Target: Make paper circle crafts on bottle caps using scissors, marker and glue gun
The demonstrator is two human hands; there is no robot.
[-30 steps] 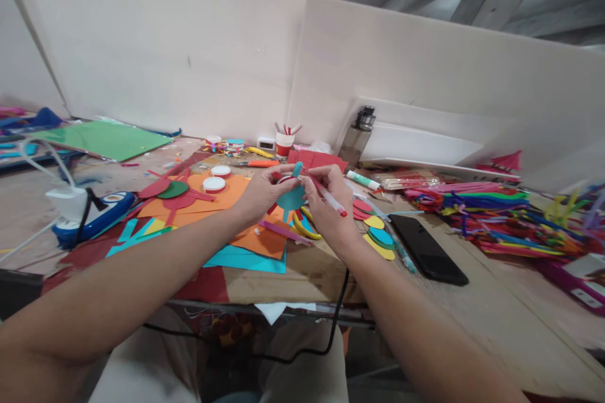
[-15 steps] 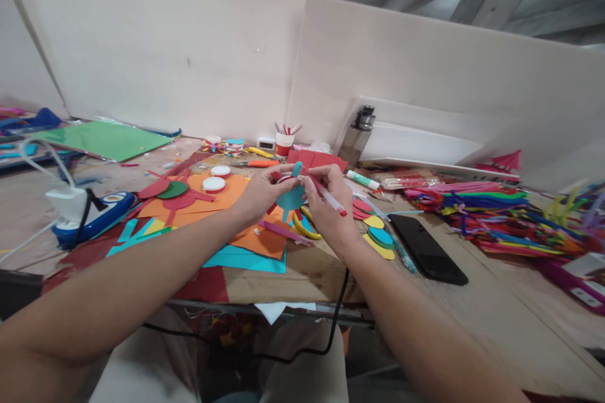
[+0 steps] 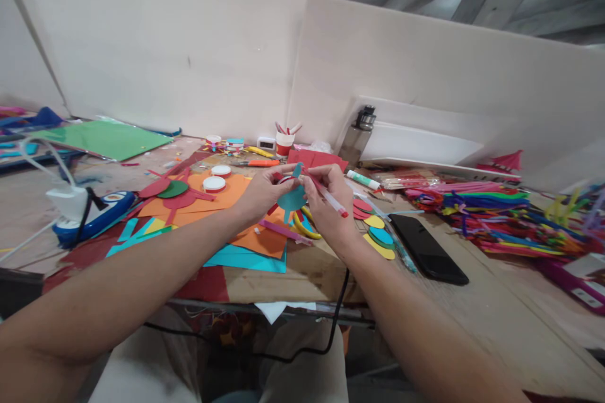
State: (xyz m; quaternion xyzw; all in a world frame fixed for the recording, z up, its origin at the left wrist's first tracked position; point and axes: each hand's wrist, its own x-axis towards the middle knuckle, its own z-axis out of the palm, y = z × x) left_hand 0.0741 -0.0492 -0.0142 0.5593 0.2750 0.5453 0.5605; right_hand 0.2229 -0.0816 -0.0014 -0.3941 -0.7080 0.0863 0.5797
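Both hands meet above the middle of the table. My left hand [image 3: 265,192] is closed on a teal paper cutout [image 3: 290,199], a round piece with narrow strips sticking out. Something red and white shows behind the cutout, partly covered by my fingers. A pen with a clear barrel and red end [image 3: 334,201] is in my right hand [image 3: 331,184], its tip side toward the cutout. My right fingertips are close to the cutout's upper strip; whether they touch it I cannot tell. Yellow-handled scissors [image 3: 305,227] lie just below the hands.
Orange paper sheets [image 3: 258,242], teal sheets [image 3: 246,259] and white-topped round pieces [image 3: 214,184] lie under and left of my hands. On the right are paper discs [image 3: 375,221], a black phone [image 3: 425,249] and pipe cleaners [image 3: 486,201]. A paper cup [image 3: 284,144] stands behind.
The teal cutout has shifted slightly in my fingers, and its upper strip now looks more bent toward the right. Both hands stay nearly in place.
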